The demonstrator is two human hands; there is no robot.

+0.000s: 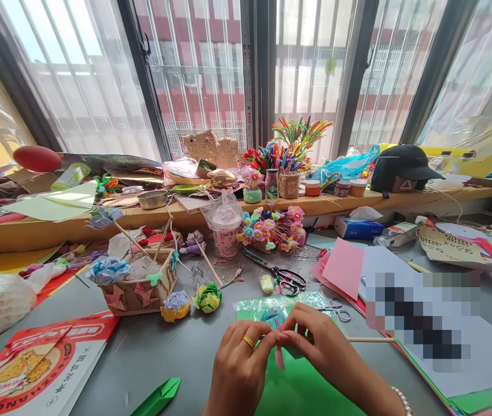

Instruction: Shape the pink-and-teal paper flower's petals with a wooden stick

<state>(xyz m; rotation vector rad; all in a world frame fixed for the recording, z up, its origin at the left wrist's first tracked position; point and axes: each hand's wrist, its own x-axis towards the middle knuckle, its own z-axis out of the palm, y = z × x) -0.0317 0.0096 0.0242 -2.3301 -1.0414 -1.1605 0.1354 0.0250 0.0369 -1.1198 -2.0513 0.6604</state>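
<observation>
My left hand (242,361), with a gold ring, and my right hand (326,349) meet at their fingertips, both closed. Between them they pinch a blue and pink folded paper flower (273,318), mostly hidden by my fingers. A narrow pink paper strip (280,358) hangs down from the pinch. A thin wooden stick (371,340) runs out to the right from behind my right hand; whether it joins the flower cannot be seen. Green paper (309,390) lies beneath my hands, and a clear plastic packet (246,306) is just beyond them.
Small scissors (341,312) and large black scissors (289,278) lie beyond my hands. Finished paper flowers (208,297) sit by a cardboard box (141,292) at left. Stacked paper sheets (484,352) cover the right side. A folded green strip (158,397) lies at front left.
</observation>
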